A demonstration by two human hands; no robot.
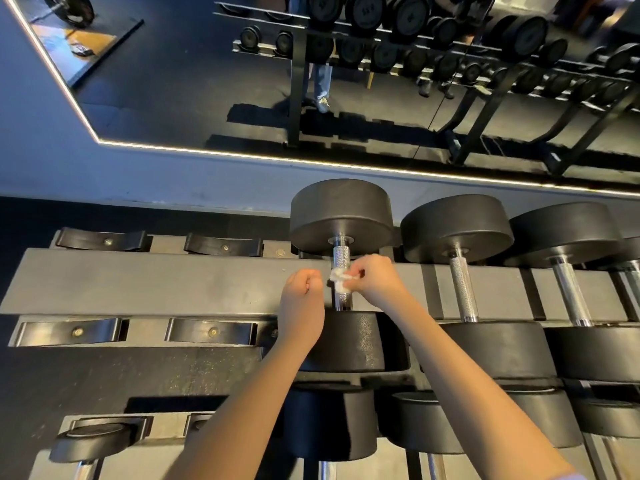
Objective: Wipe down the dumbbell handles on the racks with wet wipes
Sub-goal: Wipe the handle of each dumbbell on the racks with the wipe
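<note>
Right hand (375, 277) pinches a crumpled white wipe (338, 280) at its fingertips and holds it against the handle (341, 260) of the leftmost dumbbell (341, 213) on the top tier. The wipe sits about mid-handle, just left of the right fingertips. Bare knurled steel shows above it toward the far weight head, and a short stretch shows below it toward the near head.

Left hand (301, 289) is curled into a fist just left of the handle, close to the wipe's edge. Nothing visible in it, and I can't tell if it touches the wipe.

Both forearms come in from the bottom edge, one on either side of the near head.

The dumbbell lies across the black rack (173, 282) with its handle pointing away from the person. Second dumbbell (457, 226) and third dumbbell (561, 230) sit side by side to its right. Left of it are vacant cradles (104, 239).

More weights (329, 424) sit on the lower tier. A mirror (207, 81) with a lit edge on the wall behind reflects other racks.
</note>
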